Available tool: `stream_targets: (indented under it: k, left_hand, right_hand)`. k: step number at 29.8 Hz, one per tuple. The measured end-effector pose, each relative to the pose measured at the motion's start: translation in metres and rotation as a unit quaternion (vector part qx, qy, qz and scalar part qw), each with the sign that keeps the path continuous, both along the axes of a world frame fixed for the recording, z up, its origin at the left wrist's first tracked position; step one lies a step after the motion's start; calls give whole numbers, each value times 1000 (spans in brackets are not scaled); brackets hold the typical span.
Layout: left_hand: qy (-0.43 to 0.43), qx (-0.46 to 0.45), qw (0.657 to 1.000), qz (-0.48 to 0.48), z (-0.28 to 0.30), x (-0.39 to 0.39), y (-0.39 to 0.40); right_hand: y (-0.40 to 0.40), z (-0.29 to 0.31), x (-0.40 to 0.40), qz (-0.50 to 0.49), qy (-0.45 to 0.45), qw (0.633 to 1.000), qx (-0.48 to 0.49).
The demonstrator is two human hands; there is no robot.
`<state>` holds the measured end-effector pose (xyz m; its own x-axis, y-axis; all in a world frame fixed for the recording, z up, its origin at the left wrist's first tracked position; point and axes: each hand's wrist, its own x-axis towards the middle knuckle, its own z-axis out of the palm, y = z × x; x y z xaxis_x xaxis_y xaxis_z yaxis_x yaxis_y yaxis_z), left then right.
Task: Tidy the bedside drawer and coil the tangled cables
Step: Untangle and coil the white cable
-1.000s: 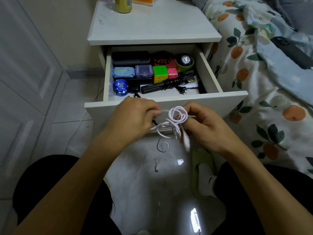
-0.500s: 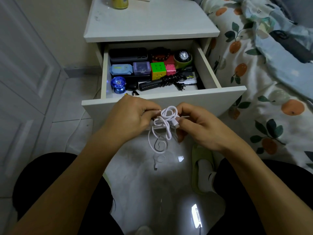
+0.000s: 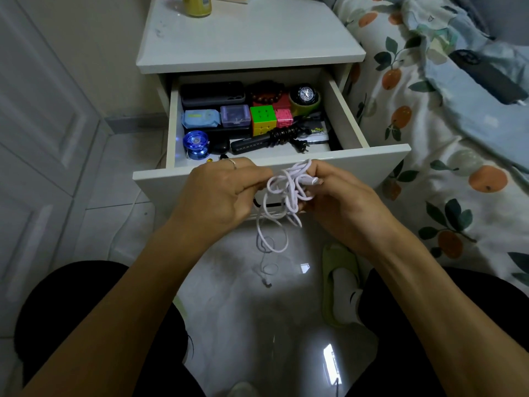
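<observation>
Standing pulled out from the white nightstand point(image 3: 252, 38), the drawer point(image 3: 357, 161) is bounded by its front panel just beyond the hands, with bare tiled floor point(image 3: 229, 296) left open below them. A tangled white cable point(image 3: 286, 193) is held in the air just in front of that panel: it is pinched by the curled fingers of the left hand point(image 3: 220, 196) on one side and gripped by the right hand point(image 3: 343, 202), whose fingertips are closed on a plug end, on the other. Loose loops are left hanging towards the floor. Inside the drawer a colour cube point(image 3: 263, 118), a blue yo-yo point(image 3: 196, 144), a coiled black cable point(image 3: 282, 134) and a watch point(image 3: 305, 94) are packed closely. A patterned bed point(image 3: 429, 138) is set along the right side.
</observation>
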<state>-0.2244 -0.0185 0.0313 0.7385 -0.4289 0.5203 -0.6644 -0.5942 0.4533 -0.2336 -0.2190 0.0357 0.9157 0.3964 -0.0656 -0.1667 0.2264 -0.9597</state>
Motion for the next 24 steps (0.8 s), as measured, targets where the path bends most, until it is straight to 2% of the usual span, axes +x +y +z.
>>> stream_targets:
  k: [5, 8, 12, 15, 18, 20, 22, 24]
  left_hand:
    - [63, -69, 995, -17, -6, -4, -3]
    - [94, -52, 994, 4, -10, -1, -1]
    - [169, -45, 984, 32, -10, 2, 7]
    - [195, -35, 979, 48, -12, 4, 11]
    - [175, -53, 981, 58, -11, 2, 8]
    - [133, -35, 988, 69, -14, 1, 6]
    - [80, -17, 992, 96, -15, 3, 8]
    - [52, -38, 991, 115, -13, 6, 15]
  right_hand:
    - [-5, -4, 4, -35, 30, 998, 49]
    - [-6, -6, 1, -29, -21, 999, -41]
    - [-7, -6, -5, -35, -148, 972, -178]
    - [-3, -5, -8, -42, -180, 961, -208]
    - [-2, -2, -5, -17, -131, 976, -173]
    - [-1, 0, -3, 1, -93, 983, -161]
    - [-4, 0, -2, -8, -49, 991, -121]
    - [-11, 0, -1, -25, -29, 995, -87]
